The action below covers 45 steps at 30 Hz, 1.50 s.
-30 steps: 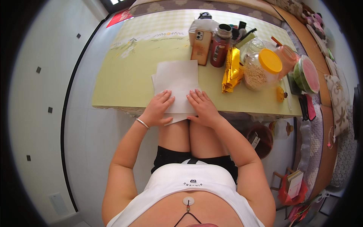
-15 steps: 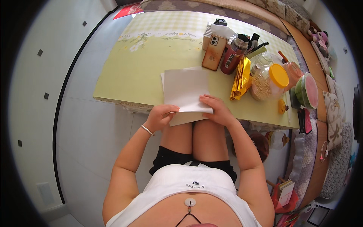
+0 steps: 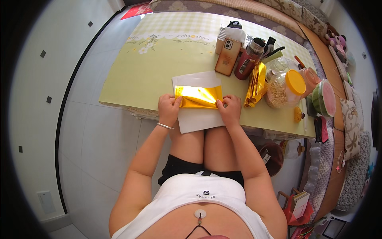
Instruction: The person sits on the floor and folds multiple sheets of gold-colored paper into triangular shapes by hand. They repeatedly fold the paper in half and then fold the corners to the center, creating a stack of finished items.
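- So my shiny gold foil rectangle [image 3: 199,96] is at the near edge of the table with the pale green cloth [image 3: 131,81], lying across some flat white paper sheets [image 3: 201,122] whose near end hangs over my lap.
- My left hand [image 3: 168,109] has the thumb pressed on the foil's left edge, fingers bunched up against it, no real gap.
- My right hand [image 3: 230,111] is pinching the near right corner, thumb and forefinger closed up; can't tell what my other fingertips are doing underneath.
- Weight: gotta be next to nothing, so I'd expect a light pinch to do.
- Feel: looks thin and floppy. There are ripples between my thumbs, so I reckon it creases easily and keeps the marks.
- Surface looks slick, so it might skate on the paper.
- Best grip imo: both short ends, near corners, thumbs flat, even tension. Poking the middle would probably dent it.
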{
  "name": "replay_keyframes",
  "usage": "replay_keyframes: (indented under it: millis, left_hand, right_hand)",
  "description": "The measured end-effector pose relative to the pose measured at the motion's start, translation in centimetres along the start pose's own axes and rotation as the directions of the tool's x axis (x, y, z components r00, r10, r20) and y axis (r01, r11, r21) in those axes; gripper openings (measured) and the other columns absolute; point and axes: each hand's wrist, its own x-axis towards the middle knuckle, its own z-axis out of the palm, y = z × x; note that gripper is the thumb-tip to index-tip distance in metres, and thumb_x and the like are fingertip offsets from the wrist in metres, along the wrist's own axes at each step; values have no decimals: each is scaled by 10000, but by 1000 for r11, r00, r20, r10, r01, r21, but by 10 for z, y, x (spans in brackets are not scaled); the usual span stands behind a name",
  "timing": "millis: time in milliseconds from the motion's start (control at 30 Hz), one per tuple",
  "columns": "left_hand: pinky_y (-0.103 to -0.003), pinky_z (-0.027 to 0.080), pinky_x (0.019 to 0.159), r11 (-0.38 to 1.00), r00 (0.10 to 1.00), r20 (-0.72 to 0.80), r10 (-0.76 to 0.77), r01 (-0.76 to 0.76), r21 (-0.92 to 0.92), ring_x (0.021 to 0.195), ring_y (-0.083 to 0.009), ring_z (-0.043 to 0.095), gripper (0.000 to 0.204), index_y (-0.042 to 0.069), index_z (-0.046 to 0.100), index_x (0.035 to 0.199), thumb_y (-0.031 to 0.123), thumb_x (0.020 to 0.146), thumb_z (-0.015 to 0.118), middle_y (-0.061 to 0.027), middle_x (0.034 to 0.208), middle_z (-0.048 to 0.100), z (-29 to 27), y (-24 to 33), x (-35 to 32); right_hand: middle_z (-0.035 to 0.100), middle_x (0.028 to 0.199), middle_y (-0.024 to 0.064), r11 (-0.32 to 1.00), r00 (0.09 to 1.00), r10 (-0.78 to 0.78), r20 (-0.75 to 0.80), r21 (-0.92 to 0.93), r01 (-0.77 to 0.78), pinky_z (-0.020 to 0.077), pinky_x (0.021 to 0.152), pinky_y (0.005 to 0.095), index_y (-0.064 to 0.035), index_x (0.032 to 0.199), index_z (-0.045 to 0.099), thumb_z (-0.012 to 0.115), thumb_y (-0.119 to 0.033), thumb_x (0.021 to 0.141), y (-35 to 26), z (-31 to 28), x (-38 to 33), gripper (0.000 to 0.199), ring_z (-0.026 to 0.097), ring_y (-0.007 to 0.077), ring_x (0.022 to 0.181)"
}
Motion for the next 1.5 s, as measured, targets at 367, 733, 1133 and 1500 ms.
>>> replay_keyframes:
  millis: [367,733,1133,1500]
  left_hand:
    - [-427,464,891,996,993,-116,-37,46,76,997,-318,547,271,35,594,608,98,739,822,-110,928,617,5,13,-6]
    - [-434,458,867,998,990,-140,34,-26,57,937,-314,540,234,32,567,671,19,727,795,-110,906,594,4,13,-11]
    - [-475,354,1183,787,720,485,496,-609,100,1430,-334,456,432,53,652,1296,-16,891,517,-174,1528,491,10,7,9]
    - [-516,167,1243,755,812,530,246,-503,421,1537,-344,237,873,-11,379,1534,606,944,563,-201,1626,325,-60,-20,-17]
  right_hand:
    - [632,970,80,998,999,-30,-26,-46,29,479,868,432,-57,632,568,789,-117,716,-3,-2,-2,244,566,322,1000]
    - [637,997,99,997,1000,-29,2,-73,30,470,894,434,-56,687,571,801,-141,735,-4,-3,-2,250,568,329,1010]
    - [477,1513,226,841,863,-392,319,-256,476,255,1228,475,31,1397,528,674,-248,887,-25,24,-15,599,376,373,1465]
    - [407,1547,238,880,845,-252,471,-253,403,286,1197,472,10,1538,363,652,-411,945,-5,-42,-32,783,381,362,1446]
